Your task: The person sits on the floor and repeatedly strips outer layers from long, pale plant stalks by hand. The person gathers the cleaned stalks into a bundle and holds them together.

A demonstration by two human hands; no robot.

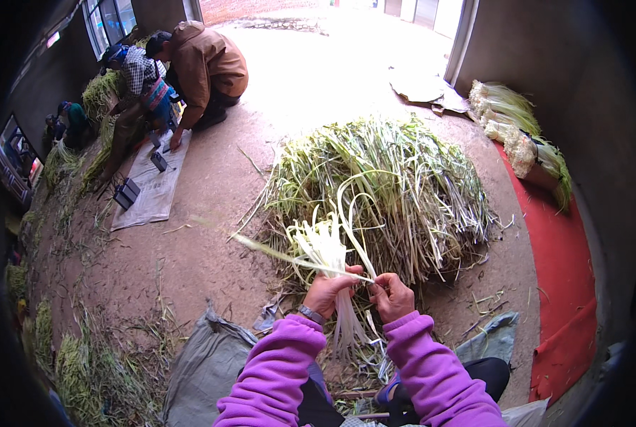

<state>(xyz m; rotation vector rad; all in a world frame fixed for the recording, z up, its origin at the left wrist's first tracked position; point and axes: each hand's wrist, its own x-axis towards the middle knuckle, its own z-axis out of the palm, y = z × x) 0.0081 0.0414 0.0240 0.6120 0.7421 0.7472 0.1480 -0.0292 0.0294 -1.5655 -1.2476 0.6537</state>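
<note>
My left hand (pixel 327 292) is closed around a bundle of pale plant stalks (pixel 326 245). Their leafy tops fan out above the hand, and whitish ends (pixel 346 325) hang below it. In my right hand (pixel 393 296), pinched between the fingertips, are the end of a long thin stalk and what looks like the base of a curled stalk (pixel 358 243). The thin stalk (pixel 280 257) stretches left across the bundle and blurs toward its far end. Just beyond both hands lies a large heap of green and dried stalks (pixel 382 187).
Tied bundles of stalks (pixel 529 141) lie along the right wall by a red mat (pixel 558 277). Two people (pixel 206 64) bend over a white sheet with black devices (pixel 127 193) at the left. Grey sacking (pixel 206 363) and loose stalks (pixel 93 368) lie near me.
</note>
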